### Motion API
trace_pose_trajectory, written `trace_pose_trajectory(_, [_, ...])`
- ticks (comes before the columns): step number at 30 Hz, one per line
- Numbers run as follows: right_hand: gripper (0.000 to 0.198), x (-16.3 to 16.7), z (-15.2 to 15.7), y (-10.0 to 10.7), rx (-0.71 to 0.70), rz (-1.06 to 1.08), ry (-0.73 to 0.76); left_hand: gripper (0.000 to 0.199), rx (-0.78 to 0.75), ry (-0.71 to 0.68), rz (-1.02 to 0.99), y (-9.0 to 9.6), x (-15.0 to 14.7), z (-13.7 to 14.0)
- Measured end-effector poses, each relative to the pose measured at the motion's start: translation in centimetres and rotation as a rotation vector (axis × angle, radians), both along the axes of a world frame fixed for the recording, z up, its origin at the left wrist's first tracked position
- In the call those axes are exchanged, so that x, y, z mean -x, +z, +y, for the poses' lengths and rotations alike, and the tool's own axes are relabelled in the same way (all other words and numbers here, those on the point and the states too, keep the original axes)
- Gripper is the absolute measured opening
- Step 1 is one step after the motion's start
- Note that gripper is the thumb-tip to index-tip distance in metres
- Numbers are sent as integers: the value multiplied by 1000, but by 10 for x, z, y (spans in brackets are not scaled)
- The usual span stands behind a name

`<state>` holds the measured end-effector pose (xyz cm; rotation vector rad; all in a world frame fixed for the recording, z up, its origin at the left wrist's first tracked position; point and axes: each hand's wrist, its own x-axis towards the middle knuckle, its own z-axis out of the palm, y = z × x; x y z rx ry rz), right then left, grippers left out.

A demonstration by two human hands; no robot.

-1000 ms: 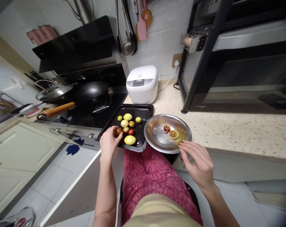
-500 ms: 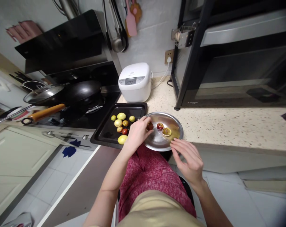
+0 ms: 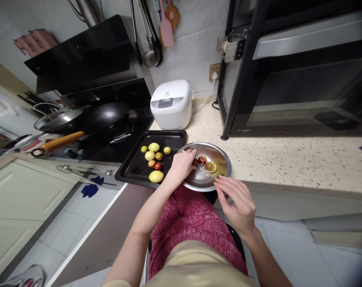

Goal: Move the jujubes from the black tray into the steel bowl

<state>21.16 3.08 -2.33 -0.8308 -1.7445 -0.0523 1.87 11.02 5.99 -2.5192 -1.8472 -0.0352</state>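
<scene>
My left hand (image 3: 182,164) is over the left side of a shiny metal bowl (image 3: 203,185), its fingers closed round a dark red round fruit (image 3: 195,162) that they partly hide. Inside the bowl sit a glossy red fruit (image 3: 202,160) and a yellow round piece (image 3: 211,167) with a ringed top. My right hand (image 3: 237,197) is at the bowl's near right rim, fingers stretched out and thumb apart, holding nothing. Left of the bowl, a black baking tray (image 3: 136,171) bears several small yellow, green and brownish fruits, a red one (image 3: 158,166) and a larger yellow one (image 3: 156,176).
Behind the tray stands a white rice cooker (image 3: 171,105). A wok (image 3: 106,114) and a lidded pan (image 3: 58,119) with an orange handle (image 3: 63,142) are on the stove at left. A black rack (image 3: 225,119) holds an oven (image 3: 303,91) on the speckled counter (image 3: 288,159).
My left hand has moved slightly right, from the tray's edge further over the bowl, carrying the dark red fruit. My right hand stays nearly where it was.
</scene>
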Motion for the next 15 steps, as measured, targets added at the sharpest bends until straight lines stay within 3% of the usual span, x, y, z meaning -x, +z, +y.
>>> trace_pose_trajectory(5, [27,-1,0,0,-9,-7,-2,36,-31,9,-55,2,4,-7])
trace_pose_trajectory(9, [27,-2,0,-1,-12,-26,8,32,-141,52,-189,10,24,-28])
trace_pose_trajectory(15, [28,-3,0,-3,-34,-26,-5,19,-341,391,-349,11,87,-61])
